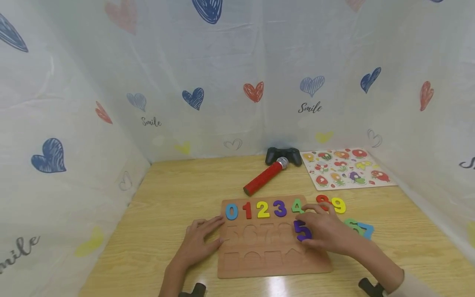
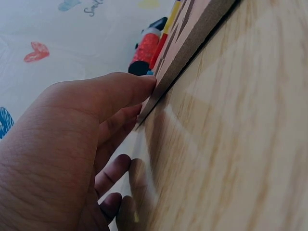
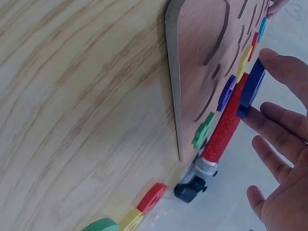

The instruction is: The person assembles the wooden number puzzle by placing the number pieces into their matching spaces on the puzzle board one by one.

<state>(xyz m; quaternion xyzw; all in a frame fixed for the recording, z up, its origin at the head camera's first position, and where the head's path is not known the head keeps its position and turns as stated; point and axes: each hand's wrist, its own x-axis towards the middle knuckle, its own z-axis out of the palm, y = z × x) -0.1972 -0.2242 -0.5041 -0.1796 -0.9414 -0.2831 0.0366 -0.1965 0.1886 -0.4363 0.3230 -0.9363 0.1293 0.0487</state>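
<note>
My right hand pinches a purple number 5 piece between thumb and fingertips. In the right wrist view the piece is raised off the board, the other fingers spread apart. Below it lies a wooden number puzzle board. Its top row holds the blue 0, red 1, yellow 2, purple 3 and green 4; the two lower rows show bare recesses. My left hand rests on the table, thumb and fingertips touching the board's left edge.
Right of the board lie a red 8, partly behind my fingers, a yellow 9, a green 6 and a blue 7. Farther back are a red microphone, a black game controller and a fruit puzzle board.
</note>
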